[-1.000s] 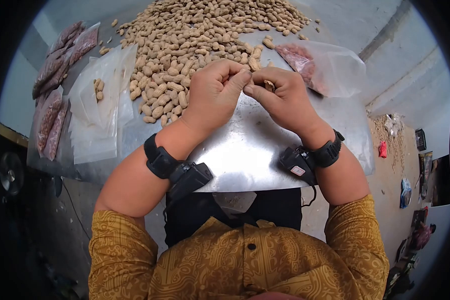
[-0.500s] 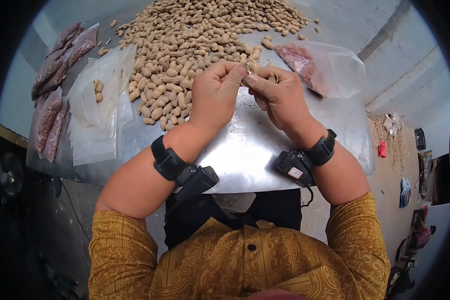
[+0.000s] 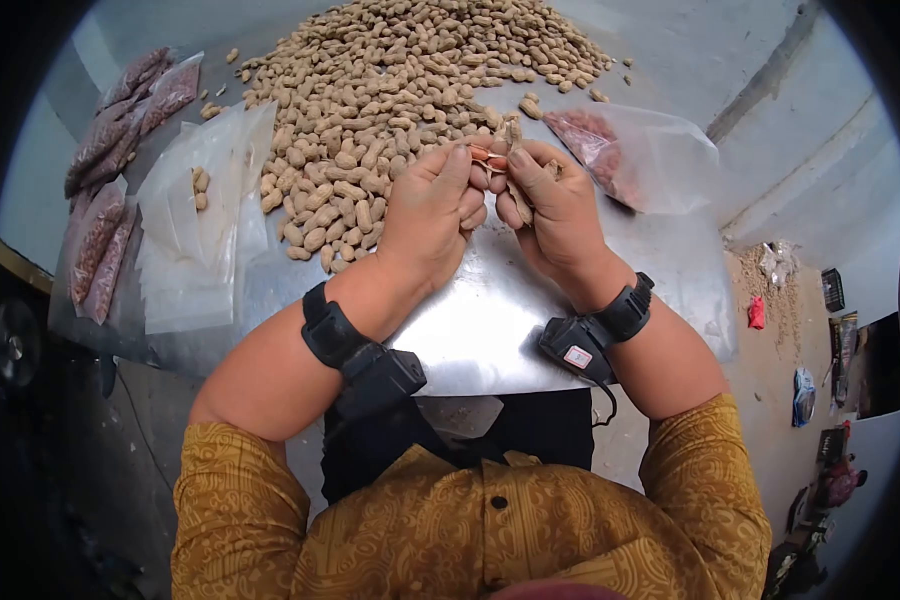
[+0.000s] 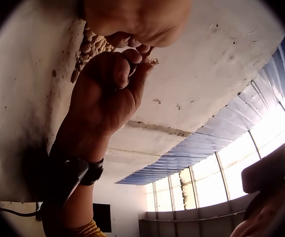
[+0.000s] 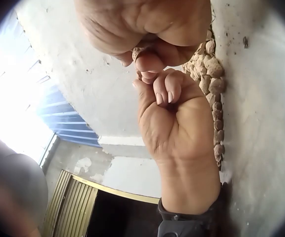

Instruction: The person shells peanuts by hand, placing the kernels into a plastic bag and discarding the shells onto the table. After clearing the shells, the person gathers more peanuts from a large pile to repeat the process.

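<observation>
Over the near edge of a heap of unshelled peanuts (image 3: pixel 370 90), both hands meet at a split peanut. My left hand (image 3: pixel 432 210) pinches its reddish kernels (image 3: pixel 481 154) between thumb and fingers. A broken peanut shell (image 3: pixel 517 200) is gripped by my right hand (image 3: pixel 562 208), with its pieces sticking out above and below the thumb. In the left wrist view the right hand (image 4: pixel 103 91) has its fingers curled in against the left. The right wrist view shows the left hand (image 5: pixel 174 116) with curled fingers touching the right; the kernels are hidden there.
On the metal table (image 3: pixel 470 340), flat clear bags (image 3: pixel 185 270) lie at the left with a few peanuts on top. Filled bags of reddish kernels (image 3: pixel 100 150) are stacked at the far left. A partly filled bag (image 3: pixel 610 160) lies behind the right hand.
Both hands have come slightly nearer the body and turned. Red kernels now show between the left fingers, and the opened shell stands out in the right hand.
</observation>
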Tool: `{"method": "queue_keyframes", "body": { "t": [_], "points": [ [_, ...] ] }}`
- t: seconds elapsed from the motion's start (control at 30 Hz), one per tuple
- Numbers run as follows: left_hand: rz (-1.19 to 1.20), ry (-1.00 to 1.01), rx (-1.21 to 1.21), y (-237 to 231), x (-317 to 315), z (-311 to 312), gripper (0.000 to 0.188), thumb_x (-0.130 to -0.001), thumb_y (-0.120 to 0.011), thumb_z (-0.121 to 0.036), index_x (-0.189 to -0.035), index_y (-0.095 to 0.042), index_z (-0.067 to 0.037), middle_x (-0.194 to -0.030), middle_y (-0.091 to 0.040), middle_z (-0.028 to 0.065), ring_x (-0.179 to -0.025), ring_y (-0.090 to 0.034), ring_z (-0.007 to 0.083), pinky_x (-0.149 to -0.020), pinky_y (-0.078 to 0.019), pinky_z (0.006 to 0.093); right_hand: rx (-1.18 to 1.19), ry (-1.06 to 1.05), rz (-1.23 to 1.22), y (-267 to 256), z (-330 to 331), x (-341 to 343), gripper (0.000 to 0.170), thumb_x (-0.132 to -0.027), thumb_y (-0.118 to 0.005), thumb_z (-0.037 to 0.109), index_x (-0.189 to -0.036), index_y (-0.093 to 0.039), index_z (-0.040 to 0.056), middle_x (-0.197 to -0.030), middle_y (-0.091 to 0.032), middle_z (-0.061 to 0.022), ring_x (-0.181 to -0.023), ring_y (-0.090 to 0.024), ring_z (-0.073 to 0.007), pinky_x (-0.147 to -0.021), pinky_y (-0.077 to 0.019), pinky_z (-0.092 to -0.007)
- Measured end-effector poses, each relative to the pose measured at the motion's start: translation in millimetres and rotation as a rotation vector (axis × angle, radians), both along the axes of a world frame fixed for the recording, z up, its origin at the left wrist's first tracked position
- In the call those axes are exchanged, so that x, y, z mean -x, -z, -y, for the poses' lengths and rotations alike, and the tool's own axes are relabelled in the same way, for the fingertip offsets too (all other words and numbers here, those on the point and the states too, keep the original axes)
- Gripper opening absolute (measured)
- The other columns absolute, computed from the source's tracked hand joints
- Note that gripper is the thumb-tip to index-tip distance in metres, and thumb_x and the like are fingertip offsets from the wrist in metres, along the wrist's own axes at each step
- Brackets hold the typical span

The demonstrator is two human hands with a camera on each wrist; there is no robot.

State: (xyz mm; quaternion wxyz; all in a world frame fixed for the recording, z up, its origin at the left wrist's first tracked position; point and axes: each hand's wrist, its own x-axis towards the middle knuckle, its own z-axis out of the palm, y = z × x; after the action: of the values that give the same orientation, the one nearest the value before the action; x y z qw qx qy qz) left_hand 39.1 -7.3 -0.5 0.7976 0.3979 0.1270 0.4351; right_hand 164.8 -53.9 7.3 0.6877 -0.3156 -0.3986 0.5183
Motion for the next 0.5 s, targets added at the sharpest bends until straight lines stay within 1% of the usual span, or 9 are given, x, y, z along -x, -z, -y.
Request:
{"method": "queue_keyframes", "body": {
  "t": [0.03, 0.13, 0.23, 0.27, 0.37, 0.47, 0.5],
  "points": [
    [0.017, 0.023, 0.045, -1, 0, 0, 0.026, -0.096, -0.041, -0.022, -0.104, -0.054, 0.000, -0.073, -0.050, 0.0015, -0.053, -0.037, 0.0045, -0.047, -0.0307, 0.0169, -0.021, 0.023, 0.034, 0, 0, 1, 0.019, -0.088, -0.056, 0.013, -0.098, -0.057, -0.0029, -0.072, -0.057, -0.0044, -0.049, -0.046, -0.0067, -0.044, -0.0352, -0.0187],
    [0.094, 0.138, 0.194, 4, 4, -6, 0.025, -0.096, -0.040, -0.023, -0.098, -0.053, -0.003, -0.071, -0.048, 0.0012, -0.053, -0.037, 0.0062, -0.048, -0.0316, 0.0184, -0.085, 0.191, 0.639, -4, 2, -8, 0.017, -0.084, -0.060, 0.011, -0.097, -0.059, -0.0003, -0.075, -0.059, -0.0050, -0.056, -0.052, -0.0105, -0.050, -0.0414, -0.0218],
    [0.188, 0.283, 0.309, 14, 10, -16, 0.023, -0.094, -0.038, -0.024, -0.089, -0.050, -0.005, -0.070, -0.047, 0.0013, -0.054, -0.038, 0.0072, -0.049, -0.0326, 0.0207, -0.562, 0.370, 1.078, -6, -7, -8, 0.018, -0.080, -0.063, 0.010, -0.096, -0.061, 0.0027, -0.077, -0.060, -0.0074, -0.064, -0.057, -0.0168, -0.057, -0.0452, -0.0262],
    [0.216, 0.334, 0.342, 18, 12, -17, 0.023, -0.094, -0.037, -0.024, -0.086, -0.049, -0.006, -0.070, -0.047, 0.0013, -0.054, -0.038, 0.0075, -0.050, -0.0329, 0.0214, -0.521, 0.354, 1.173, -10, -3, -9, 0.019, -0.077, -0.064, 0.008, -0.095, -0.062, 0.0040, -0.078, -0.060, -0.0106, -0.068, -0.057, -0.0239, -0.060, -0.0460, -0.0302],
    [0.139, 0.306, 0.443, 6, 13, -11, 0.025, -0.092, -0.036, -0.025, -0.083, -0.048, -0.006, -0.069, -0.046, 0.0013, -0.055, -0.038, 0.0082, -0.051, -0.0333, 0.0221, -0.618, 0.349, 1.307, -23, -1, -6, 0.017, -0.076, -0.064, 0.007, -0.092, -0.062, 0.0035, -0.077, -0.059, -0.0106, -0.067, -0.057, -0.0253, -0.060, -0.0458, -0.0304],
    [0.108, 0.283, 0.458, -2, 13, -7, 0.027, -0.092, -0.040, -0.026, -0.077, -0.050, -0.006, -0.066, -0.046, 0.0005, -0.055, -0.037, 0.0107, -0.048, -0.0286, 0.0219, -0.558, 0.313, 1.325, -30, 3, -6, 0.015, -0.076, -0.064, 0.007, -0.090, -0.061, 0.0033, -0.077, -0.059, -0.0103, -0.067, -0.057, -0.0259, -0.060, -0.0459, -0.0307],
    [0.155, 0.353, 0.442, 2, 14, -9, 0.028, -0.093, -0.039, -0.028, -0.080, -0.051, -0.005, -0.069, -0.047, 0.0012, -0.055, -0.037, 0.0105, -0.049, -0.0287, 0.0218, -0.536, 0.302, 1.285, -31, 3, -7, 0.015, -0.076, -0.064, 0.007, -0.090, -0.061, 0.0033, -0.077, -0.060, -0.0104, -0.067, -0.057, -0.0258, -0.060, -0.0459, -0.0306]
  ]
}}
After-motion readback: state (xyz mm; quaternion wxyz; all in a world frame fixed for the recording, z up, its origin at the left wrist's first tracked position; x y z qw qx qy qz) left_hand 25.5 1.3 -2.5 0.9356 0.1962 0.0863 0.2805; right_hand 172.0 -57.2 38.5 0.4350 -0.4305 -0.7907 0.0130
